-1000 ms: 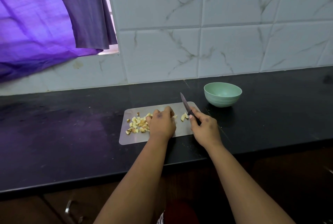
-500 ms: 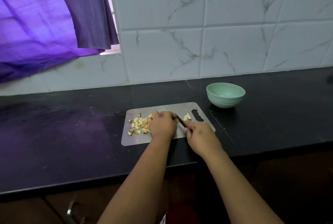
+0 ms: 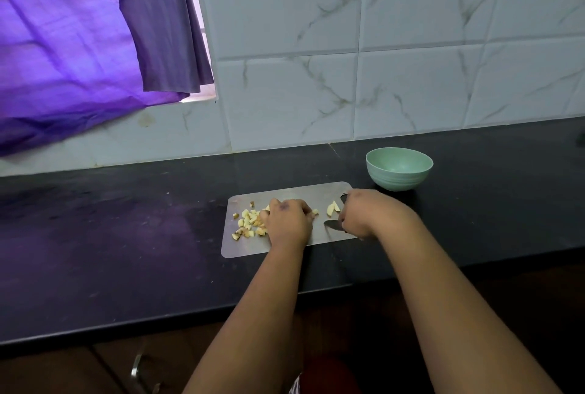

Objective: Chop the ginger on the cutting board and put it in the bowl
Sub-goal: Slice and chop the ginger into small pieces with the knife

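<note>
Gripping the knife (image 3: 332, 225), right hand (image 3: 364, 214) overhangs the cutting board (image 3: 250, 246) edge.

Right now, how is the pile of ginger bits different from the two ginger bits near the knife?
The pile has many small cubes; the two bits are longer slices, not yet diced. The pile lies at the left of the board, touching the left hand; the two bits lie at the right, beside the right hand holding the knife. Both are pale yellow and lie on the board, none in the bowl.
</note>
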The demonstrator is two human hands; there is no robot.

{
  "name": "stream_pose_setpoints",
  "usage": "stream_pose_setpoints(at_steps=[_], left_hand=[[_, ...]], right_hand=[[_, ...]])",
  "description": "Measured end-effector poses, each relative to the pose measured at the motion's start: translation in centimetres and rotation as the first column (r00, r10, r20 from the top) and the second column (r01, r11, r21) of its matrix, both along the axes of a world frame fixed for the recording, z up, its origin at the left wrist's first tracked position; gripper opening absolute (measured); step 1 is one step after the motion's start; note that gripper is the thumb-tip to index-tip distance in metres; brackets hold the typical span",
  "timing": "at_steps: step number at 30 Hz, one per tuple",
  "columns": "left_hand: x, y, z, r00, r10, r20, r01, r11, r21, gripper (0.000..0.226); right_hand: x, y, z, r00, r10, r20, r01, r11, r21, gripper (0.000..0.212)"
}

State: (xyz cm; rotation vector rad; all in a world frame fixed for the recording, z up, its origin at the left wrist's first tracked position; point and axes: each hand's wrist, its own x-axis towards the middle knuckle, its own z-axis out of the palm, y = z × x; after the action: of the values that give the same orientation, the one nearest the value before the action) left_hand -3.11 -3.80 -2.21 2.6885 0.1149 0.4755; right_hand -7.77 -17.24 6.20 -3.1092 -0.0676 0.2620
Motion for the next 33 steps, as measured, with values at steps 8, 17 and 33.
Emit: stream_pose_setpoints(at_steps=[8, 17, 33], left_hand=[[-0.2, -0.1, -0.1, 1.000, 0.003, 0.014, -0.003, 1.000, -0.003, 0.018], [-0.2, -0.2, -0.1, 1.000, 0.000, 0.015, 0.000, 1.000, 0.011, 0.021], [-0.9, -0.1, 0.5, 0.998, 0.048, 0.043, -0.050, 0.997, 0.057, 0.023]], right_hand=[[-2.7, 0.6, -4.5, 0.932, -0.098, 0.349, -0.090, 0.870, 0.485, 0.030], [-1.7, 2.0, -6.8, 0.948, -0.059, 0.311, -0.069, 0.921, 0.384, 0.026], [-1.4, -1.0, 0.1, 0.991, 0.013, 0.131, -0.043, 0.971, 0.233, 0.032]])
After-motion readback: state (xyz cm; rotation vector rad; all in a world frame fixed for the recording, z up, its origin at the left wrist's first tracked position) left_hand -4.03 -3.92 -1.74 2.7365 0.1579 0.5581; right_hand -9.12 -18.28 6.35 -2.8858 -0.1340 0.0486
